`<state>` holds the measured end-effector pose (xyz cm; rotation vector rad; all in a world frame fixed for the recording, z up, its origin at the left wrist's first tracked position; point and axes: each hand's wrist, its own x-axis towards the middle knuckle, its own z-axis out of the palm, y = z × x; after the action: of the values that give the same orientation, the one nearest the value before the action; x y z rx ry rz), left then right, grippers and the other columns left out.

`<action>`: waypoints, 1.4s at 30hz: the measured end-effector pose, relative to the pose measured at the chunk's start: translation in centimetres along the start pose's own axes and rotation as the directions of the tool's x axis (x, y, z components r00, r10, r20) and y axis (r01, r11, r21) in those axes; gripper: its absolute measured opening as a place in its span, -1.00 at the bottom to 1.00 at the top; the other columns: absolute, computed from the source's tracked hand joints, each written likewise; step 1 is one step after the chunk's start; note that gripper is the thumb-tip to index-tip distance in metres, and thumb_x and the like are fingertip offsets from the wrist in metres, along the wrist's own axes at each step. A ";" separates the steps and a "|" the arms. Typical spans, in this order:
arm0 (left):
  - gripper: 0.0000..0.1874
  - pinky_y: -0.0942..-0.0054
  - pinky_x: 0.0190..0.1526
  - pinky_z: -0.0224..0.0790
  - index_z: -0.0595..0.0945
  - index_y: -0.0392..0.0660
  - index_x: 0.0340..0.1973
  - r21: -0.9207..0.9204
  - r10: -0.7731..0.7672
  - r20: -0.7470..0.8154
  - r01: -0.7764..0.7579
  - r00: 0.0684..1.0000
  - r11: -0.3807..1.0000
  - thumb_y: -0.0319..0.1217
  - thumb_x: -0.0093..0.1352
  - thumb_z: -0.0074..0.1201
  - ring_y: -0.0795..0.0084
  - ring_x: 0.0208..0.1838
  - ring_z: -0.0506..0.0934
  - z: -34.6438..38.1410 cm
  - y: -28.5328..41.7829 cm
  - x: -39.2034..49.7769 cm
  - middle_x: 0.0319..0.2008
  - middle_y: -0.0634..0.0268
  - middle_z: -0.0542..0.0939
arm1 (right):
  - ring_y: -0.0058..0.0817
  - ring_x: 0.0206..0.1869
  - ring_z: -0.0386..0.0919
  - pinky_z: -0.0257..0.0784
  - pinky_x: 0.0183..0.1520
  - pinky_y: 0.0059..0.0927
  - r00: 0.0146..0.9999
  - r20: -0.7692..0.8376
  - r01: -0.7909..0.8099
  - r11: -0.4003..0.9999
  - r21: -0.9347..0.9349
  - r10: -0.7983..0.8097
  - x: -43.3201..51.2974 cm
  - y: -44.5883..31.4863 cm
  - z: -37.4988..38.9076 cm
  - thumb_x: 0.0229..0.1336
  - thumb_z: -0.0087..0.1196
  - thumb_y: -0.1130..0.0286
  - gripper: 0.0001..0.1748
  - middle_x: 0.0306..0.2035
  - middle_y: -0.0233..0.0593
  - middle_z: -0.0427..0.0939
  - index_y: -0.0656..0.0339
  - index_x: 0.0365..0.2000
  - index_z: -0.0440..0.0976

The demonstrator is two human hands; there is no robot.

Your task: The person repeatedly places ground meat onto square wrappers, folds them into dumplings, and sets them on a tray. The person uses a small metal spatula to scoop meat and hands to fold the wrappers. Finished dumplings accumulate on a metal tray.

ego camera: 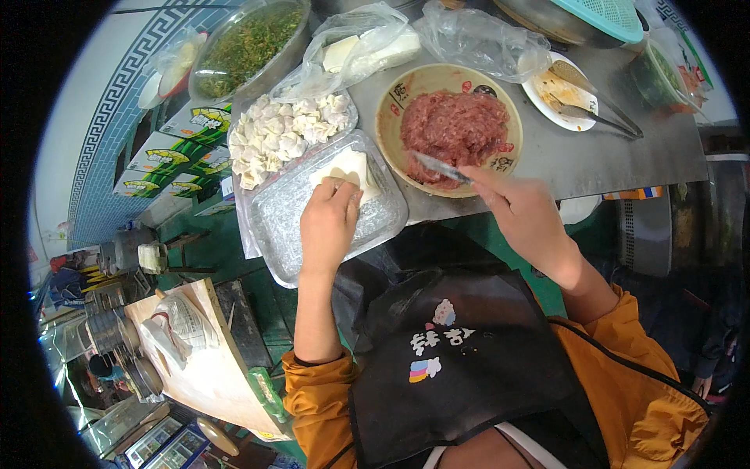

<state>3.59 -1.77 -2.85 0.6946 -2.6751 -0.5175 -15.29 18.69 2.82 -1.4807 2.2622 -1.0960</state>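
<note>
My left hand (333,220) is over a metal tray (275,234), its fingertips drawn together at the near edge of a stack of dough wrappers (353,167). Whether the fingers pinch a wrapper is hidden. In my right hand (518,214) is a thin flat utensil (436,166), its blade touching the minced meat (457,126) near the front left of a cream-coloured bowl (389,97). Many folded dumplings (275,140) lie in another tray just behind the metal one.
A basin of chopped greens (252,50) stands at back left. Bagged wrappers (372,51) and an empty-looking plastic bag (480,41) lie behind the bowl. To the right are a stained plate (542,91) with tongs (609,111) and a teal basket (606,20).
</note>
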 end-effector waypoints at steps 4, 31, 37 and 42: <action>-0.87 0.17 -0.15 0.43 0.60 -0.20 -0.27 -0.034 0.069 -0.030 -0.070 0.997 0.997 -0.44 0.31 0.18 0.04 -0.16 0.54 -0.3 -0.3 0.5 -0.27 0.11 0.55 | -0.05 -0.27 0.62 0.49 -0.24 -0.29 0.998 0.054 -0.018 0.992 -0.126 0.025 0.5 0.9 0.6 0.31 0.05 0.43 -0.71 -0.24 0.06 0.63 0.23 -0.01 0.59; -0.53 0.12 0.33 0.22 0.41 -0.19 0.19 -0.149 0.106 0.276 0.152 0.955 -0.977 -0.10 0.58 -0.32 0.21 0.16 0.47 -0.3 5.8 1.9 0.08 0.18 0.52 | -0.56 -0.38 0.51 0.41 -0.35 -0.44 0.999 0.005 -0.040 0.902 0.430 0.043 -0.7 -0.2 1.5 0.27 0.06 0.51 -0.66 -0.39 -0.31 0.61 0.16 0.03 0.60; -0.58 0.24 0.06 0.28 0.47 -0.16 -0.17 -0.640 -0.265 0.340 0.015 0.902 -0.768 -0.12 0.60 -0.40 0.31 -0.13 0.43 -0.6 7.1 2.5 -0.24 0.23 0.48 | -0.37 -0.50 0.44 0.37 -0.48 -0.35 0.950 -0.057 0.298 0.945 -0.134 -0.308 -1.9 0.5 3.2 0.05 0.17 0.55 -0.58 -0.53 -0.33 0.38 0.00 -0.04 0.65; -0.75 0.33 0.01 0.37 0.46 -0.22 -0.13 -0.611 -0.381 0.385 -0.077 0.841 -0.788 -0.32 0.58 -0.26 0.33 -0.18 0.49 -0.7 2.8 3.8 -0.29 0.22 0.50 | -0.41 -0.53 0.41 0.31 -0.53 -0.37 0.913 -0.189 0.340 0.931 -0.134 -0.361 -2.2 1.1 1.9 -0.01 0.20 0.53 -0.59 -0.56 -0.37 0.33 -0.03 -0.09 0.67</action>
<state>-0.34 -1.66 -0.24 0.4774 -0.0896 -2.3920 -13.93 19.90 0.30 -1.9559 2.2678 -1.3118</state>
